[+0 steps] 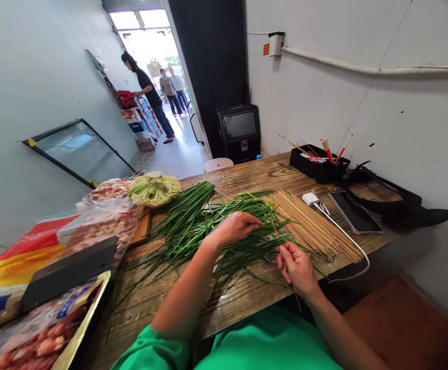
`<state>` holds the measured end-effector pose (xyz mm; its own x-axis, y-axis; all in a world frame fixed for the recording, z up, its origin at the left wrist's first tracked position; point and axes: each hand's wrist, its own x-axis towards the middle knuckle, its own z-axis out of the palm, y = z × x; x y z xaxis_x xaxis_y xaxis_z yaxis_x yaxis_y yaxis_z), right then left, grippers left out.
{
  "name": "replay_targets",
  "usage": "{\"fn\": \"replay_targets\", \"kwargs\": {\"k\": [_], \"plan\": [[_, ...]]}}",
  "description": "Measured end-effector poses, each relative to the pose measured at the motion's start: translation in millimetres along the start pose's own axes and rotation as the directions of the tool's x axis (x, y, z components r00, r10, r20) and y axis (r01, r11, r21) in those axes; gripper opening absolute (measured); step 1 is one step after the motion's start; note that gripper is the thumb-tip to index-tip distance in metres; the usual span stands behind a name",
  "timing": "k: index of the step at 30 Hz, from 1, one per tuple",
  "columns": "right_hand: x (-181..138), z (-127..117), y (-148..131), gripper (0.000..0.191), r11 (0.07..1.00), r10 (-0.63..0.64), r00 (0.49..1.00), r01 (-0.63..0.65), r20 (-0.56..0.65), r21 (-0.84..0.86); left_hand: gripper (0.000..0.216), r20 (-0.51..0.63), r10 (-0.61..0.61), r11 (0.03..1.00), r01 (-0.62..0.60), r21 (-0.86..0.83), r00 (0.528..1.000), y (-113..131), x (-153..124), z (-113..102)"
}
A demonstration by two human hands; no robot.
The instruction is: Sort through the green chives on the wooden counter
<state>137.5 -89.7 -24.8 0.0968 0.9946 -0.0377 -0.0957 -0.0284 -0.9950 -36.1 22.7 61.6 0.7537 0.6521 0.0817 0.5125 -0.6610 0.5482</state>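
Green garlic chives (193,226) lie in a loose pile across the middle of the wooden table (243,308). My left hand (234,227) is over the pile, its fingers drawn together toward the right; whatever is between the fingertips is hidden. At the pile's right end, near the front edge, my right hand (295,267) pinches a thin bamboo skewer (297,298), whose lower end sticks out below the palm. A wide bundle of bamboo skewers (316,226) lies flat just beyond the right hand.
Left are a cauliflower (155,189), bagged meat (108,221), a cleaver (69,272) and packed meatballs (46,339). Right are a white charger (310,199), a phone (355,211), a black strap (386,187) and a black holder (304,160). A person (148,92) stands near the doorway.
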Motion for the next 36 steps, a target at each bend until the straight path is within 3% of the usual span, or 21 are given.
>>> {"fn": "replay_targets", "kwargs": {"k": [2,7,11,17,22,28,36], "plan": [[0.6,0.6,-0.6,0.031,1.0,0.003,1.0,-0.003,0.002,0.005,0.022,-0.09,-0.066,0.989,0.077,0.129,0.994,-9.0,-0.8,-4.2],[1.3,1.2,-0.7,0.03,1.0,0.025,1.0,-0.025,0.008,0.017,0.011,0.044,-0.052,0.951,0.036,0.307,0.998,-23.5,1.3,5.5],[0.4,0.4,-0.6,0.03,1.0,0.03,0.999,-0.03,0.015,0.011,0.01,0.018,-0.068,0.947,0.059,0.316,0.998,-27.9,4.1,14.4],[0.9,0.6,-3.6,0.03,1.0,0.024,0.999,-0.024,0.035,-0.009,0.014,-0.095,-0.078,0.98,0.093,0.174,0.992,-25.9,8.8,22.0],[0.2,1.0,-5.9,0.03,1.0,0.022,0.999,-0.021,0.04,-0.017,0.013,-0.256,-0.132,0.99,0.113,-0.088,0.958,-21.0,12.7,29.1],[-0.2,0.8,-6.1,0.031,0.999,0.029,0.998,-0.028,0.056,-0.027,0.023,-0.297,-0.302,0.906,0.176,-0.385,0.906,-13.7,17.6,34.6],[1.1,1.7,-6.8,0.031,0.998,0.06,0.996,-0.06,0.068,-0.014,0.017,-0.33,-0.462,0.782,0.203,-0.589,0.823,-4.3,20.7,39.0]]}}
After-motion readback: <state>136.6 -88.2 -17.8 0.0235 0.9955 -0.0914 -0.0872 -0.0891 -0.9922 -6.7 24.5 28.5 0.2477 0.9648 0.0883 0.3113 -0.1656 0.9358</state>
